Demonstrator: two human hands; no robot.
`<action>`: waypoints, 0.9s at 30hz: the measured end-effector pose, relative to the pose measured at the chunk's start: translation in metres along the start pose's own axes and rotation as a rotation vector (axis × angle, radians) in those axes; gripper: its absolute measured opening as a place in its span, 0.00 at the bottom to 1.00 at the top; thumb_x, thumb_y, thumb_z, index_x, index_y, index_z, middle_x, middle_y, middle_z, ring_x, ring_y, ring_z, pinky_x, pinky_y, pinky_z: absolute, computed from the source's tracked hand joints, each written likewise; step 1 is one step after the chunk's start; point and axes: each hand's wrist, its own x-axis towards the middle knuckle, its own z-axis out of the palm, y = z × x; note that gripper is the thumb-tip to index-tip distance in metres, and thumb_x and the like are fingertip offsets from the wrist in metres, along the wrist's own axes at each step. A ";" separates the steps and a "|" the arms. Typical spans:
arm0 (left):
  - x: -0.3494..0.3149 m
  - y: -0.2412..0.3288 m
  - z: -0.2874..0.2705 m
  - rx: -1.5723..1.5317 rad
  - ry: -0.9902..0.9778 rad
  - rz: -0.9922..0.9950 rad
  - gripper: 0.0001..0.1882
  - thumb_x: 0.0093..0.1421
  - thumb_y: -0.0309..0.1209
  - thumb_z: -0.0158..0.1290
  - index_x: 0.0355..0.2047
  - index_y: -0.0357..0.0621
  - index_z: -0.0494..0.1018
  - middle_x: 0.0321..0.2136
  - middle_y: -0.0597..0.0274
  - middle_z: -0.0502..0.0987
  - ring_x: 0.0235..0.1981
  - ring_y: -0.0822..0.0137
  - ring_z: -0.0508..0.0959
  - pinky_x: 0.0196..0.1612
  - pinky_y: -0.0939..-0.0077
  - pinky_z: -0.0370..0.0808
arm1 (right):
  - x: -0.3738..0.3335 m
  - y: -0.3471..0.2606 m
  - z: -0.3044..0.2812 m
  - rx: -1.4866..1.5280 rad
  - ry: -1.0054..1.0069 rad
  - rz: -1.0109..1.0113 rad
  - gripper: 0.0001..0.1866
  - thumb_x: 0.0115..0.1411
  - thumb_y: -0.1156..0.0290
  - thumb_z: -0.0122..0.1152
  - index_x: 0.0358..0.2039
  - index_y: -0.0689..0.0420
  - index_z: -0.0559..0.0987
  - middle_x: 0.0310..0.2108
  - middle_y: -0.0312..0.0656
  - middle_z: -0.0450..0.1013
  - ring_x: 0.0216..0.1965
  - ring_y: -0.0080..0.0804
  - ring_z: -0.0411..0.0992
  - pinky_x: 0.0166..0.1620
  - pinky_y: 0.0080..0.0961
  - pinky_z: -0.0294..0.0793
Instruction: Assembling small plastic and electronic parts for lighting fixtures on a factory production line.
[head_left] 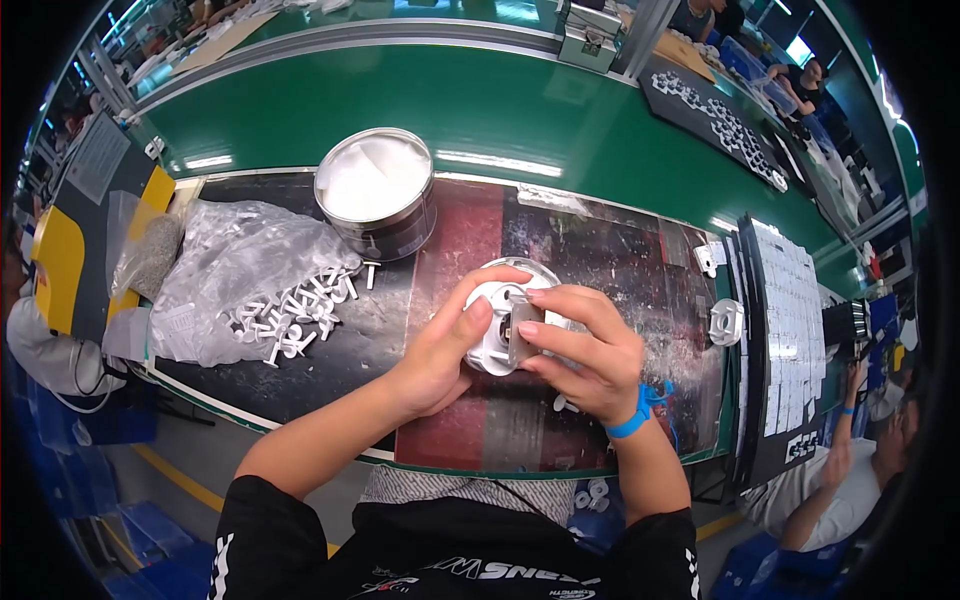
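Observation:
My left hand (pixel 437 348) is wrapped round the side of a white round plastic housing (pixel 487 352), held above the work mat with its hollow side facing up. The fingers of my right hand (pixel 597 352) pinch a thin grey flat plate (pixel 519 333), which stands on edge at the middle of the housing. A small dark part shows inside, beside the plate. Whether the plate touches the housing I cannot tell, as my fingers cover part of it. Just behind my fingers a pale round rim (pixel 540 272) shows. A few small white pieces (pixel 562 404) lie below my right hand.
An open metal tin (pixel 425 222) holding white material stands at the back left. Several white flat-headed plastic pins (pixel 296 318) spill from a clear bag (pixel 235 235). On the right are a white part (pixel 725 323) and upright boards (pixel 785 330). A co-worker (pixel 830 490) sits beyond.

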 end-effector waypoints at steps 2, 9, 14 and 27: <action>-0.001 -0.001 0.003 -0.055 0.009 -0.007 0.29 0.70 0.50 0.43 0.64 0.47 0.58 0.55 0.57 0.67 0.56 0.66 0.69 0.58 0.68 0.69 | -0.002 -0.003 0.006 0.040 0.023 0.052 0.20 0.45 0.73 0.74 0.43 0.54 0.84 0.47 0.47 0.76 0.47 0.44 0.75 0.49 0.36 0.76; -0.004 -0.004 0.007 -0.044 0.035 0.010 0.28 0.72 0.47 0.40 0.66 0.48 0.54 0.57 0.55 0.65 0.59 0.64 0.68 0.60 0.66 0.67 | -0.006 -0.007 0.009 0.077 0.035 0.114 0.21 0.44 0.74 0.75 0.42 0.52 0.85 0.47 0.46 0.75 0.46 0.42 0.75 0.48 0.33 0.76; -0.004 -0.004 0.009 -0.026 0.085 0.043 0.31 0.71 0.49 0.41 0.66 0.44 0.53 0.59 0.51 0.65 0.60 0.58 0.67 0.63 0.62 0.65 | -0.005 -0.006 0.010 -0.014 0.020 0.047 0.19 0.45 0.72 0.75 0.41 0.50 0.85 0.47 0.42 0.75 0.45 0.40 0.73 0.42 0.29 0.77; -0.004 -0.003 0.005 0.054 0.026 0.016 0.29 0.73 0.48 0.36 0.67 0.46 0.50 0.58 0.53 0.64 0.59 0.63 0.68 0.61 0.66 0.66 | 0.001 -0.009 -0.002 -0.275 -0.025 -0.066 0.19 0.44 0.68 0.75 0.40 0.49 0.85 0.46 0.39 0.75 0.44 0.42 0.72 0.47 0.36 0.74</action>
